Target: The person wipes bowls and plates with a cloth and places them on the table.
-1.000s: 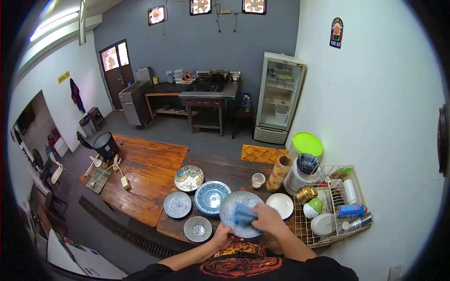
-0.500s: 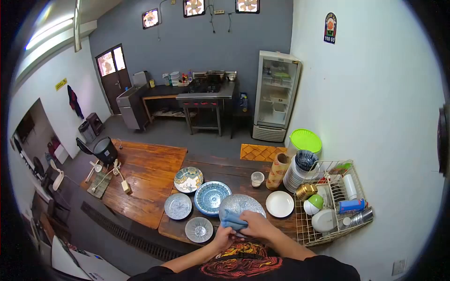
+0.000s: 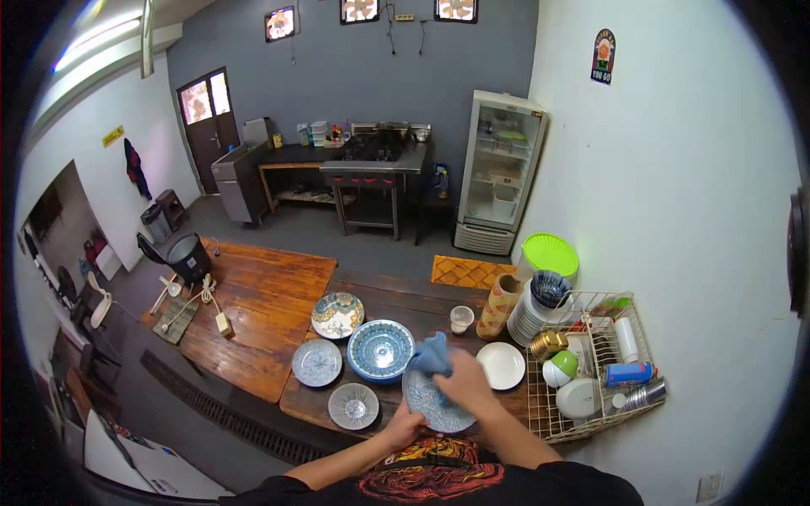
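Note:
My left hand (image 3: 407, 424) grips the lower left rim of a grey-blue patterned plate (image 3: 434, 405), which is tilted in front of my body. A blue cloth (image 3: 433, 354) is bunched in my right hand (image 3: 464, 384) at the plate's upper edge; the hand hides part of the plate. Left of the plate stands a blue patterned bowl (image 3: 381, 350). Around it are a floral plate (image 3: 337, 315), a light blue plate (image 3: 317, 363) and a ribbed glass-like bowl (image 3: 353, 406). A white plate (image 3: 501, 366) lies to the right.
A wire rack (image 3: 548, 432) with dishes and cans stands right. Beside it are stacked bowls (image 3: 527, 316), a green-lidded container (image 3: 550, 253), a patterned roll (image 3: 499, 307) and a plastic cup (image 3: 461, 319). A black rice cooker (image 3: 188, 259) and power strip (image 3: 223, 325) are on the left table.
My right hand has moved the cloth up from near my left hand to the plate's upper edge. The plate is now more steeply tilted. The view has shifted slightly.

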`<state>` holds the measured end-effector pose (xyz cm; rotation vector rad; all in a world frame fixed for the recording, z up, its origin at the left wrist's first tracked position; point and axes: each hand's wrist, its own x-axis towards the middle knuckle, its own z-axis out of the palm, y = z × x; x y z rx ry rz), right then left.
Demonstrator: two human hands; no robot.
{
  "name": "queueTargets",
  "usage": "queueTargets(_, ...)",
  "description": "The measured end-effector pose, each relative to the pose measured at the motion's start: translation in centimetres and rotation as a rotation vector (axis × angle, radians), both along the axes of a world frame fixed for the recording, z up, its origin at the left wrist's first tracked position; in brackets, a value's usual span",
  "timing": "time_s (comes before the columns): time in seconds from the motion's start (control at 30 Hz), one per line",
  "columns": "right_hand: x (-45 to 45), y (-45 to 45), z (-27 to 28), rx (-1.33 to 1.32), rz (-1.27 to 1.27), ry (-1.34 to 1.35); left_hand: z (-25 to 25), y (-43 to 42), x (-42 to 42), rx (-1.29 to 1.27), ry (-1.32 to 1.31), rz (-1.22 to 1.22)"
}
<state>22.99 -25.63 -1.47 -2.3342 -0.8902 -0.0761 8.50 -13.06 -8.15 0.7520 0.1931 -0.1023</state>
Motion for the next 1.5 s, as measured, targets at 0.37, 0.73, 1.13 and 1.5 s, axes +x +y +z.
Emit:
queueTargets(0.37,0.4,-4.4,1.7,-0.432,0.248,0.022,-1.3,0.9,-0.7,-0.026,-0.022,0.053)
queueTargets(0.73,-1.2,-3.1,0.1,-0.087,0.160,-0.004,-0.7,-2.2,0.6,-0.057,0.011,-0.007)
queueTargets(1.13,5.2,-12.6,-1.1,-0.235,-0.131,0.130,0.4,-8.7,4.2,-0.033,0.058,-0.013)
queueTargets(1.5,4.6,-13.0,-1.9,-0.099,0.502,0.296,5.9,-15.2,5.3,0.019,0.193,0.224)
